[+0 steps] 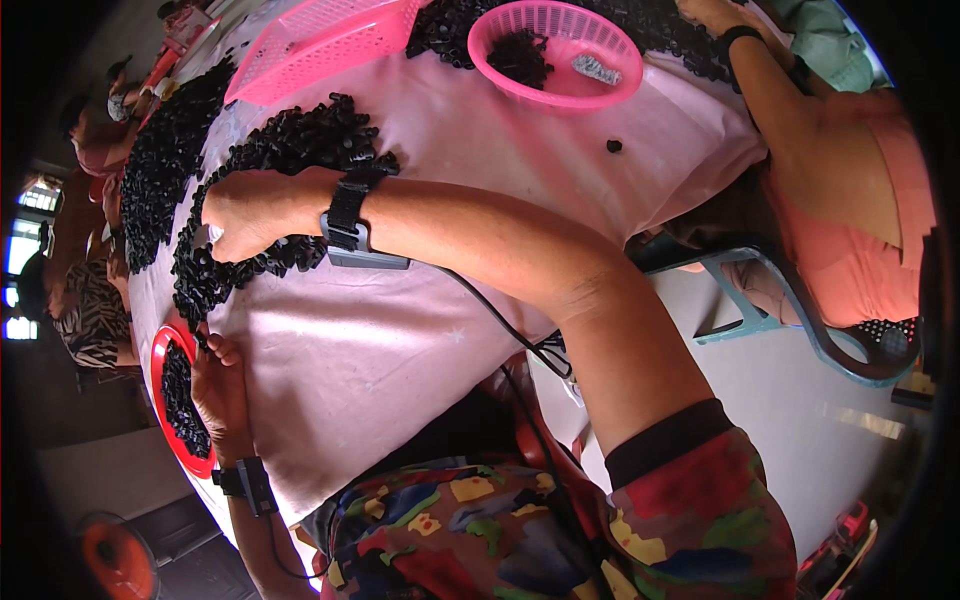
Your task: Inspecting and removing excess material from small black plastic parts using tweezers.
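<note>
My right hand (248,214) reaches across to the near side of a heap of small black pieces (300,140). Its fingers are curled closed, and a small pale spot shows at the fingertips; what they grip is hidden. Nearer to me, my left hand (220,385) rests against the inner rim of a red oval dish (160,372). Its fingers are bent in close to the low end of the heap, and I cannot make out what is in them. More black pieces (180,400) fill the dish. Dark straps with small boxes circle both wrists, with cables running back.
A pale pink cloth (400,320) covers the table. Another black heap (170,170) lies far left. Beyond are a pink basket (320,50) and a round pink colander (555,95) holding black pieces and a grey bundle. A person in orange (850,220) sits at right; others work at left.
</note>
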